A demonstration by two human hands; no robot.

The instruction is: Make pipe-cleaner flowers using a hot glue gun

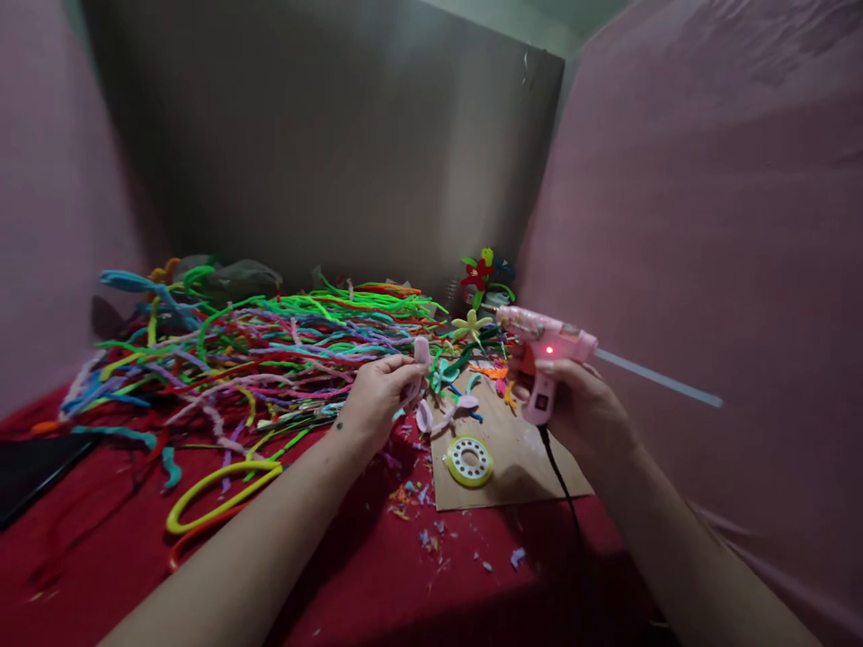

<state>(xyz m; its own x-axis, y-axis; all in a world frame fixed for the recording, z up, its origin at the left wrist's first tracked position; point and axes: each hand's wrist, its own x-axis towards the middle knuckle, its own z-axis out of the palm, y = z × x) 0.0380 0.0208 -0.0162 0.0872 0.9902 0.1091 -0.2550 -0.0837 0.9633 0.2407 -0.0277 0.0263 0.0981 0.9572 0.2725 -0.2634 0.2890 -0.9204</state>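
My right hand [573, 395] is wrapped round the handle of a pink hot glue gun [543, 334]. Its red light glows, and a long clear glue stick [661, 377] sticks out of its back. The nozzle points left, toward my other hand. With my left hand [378, 395] I pinch a pale pink pipe cleaner piece [422, 352], bent into a loop; its lower part is partly behind my fingers. Below it, more pale pink looped pipe cleaner pieces [445, 417] lie at the edge of a brown board [519, 485].
A yellow-rimmed tape roll [470, 462] lies on the board. Many coloured pipe cleaners [289, 332] heap at the left and back. Yellow-handled scissors [222, 490], fluff scraps [431, 539] and a dark flat object [33, 467] rest on the red cloth [351, 575]. A black cord [563, 481] trails from the gun.
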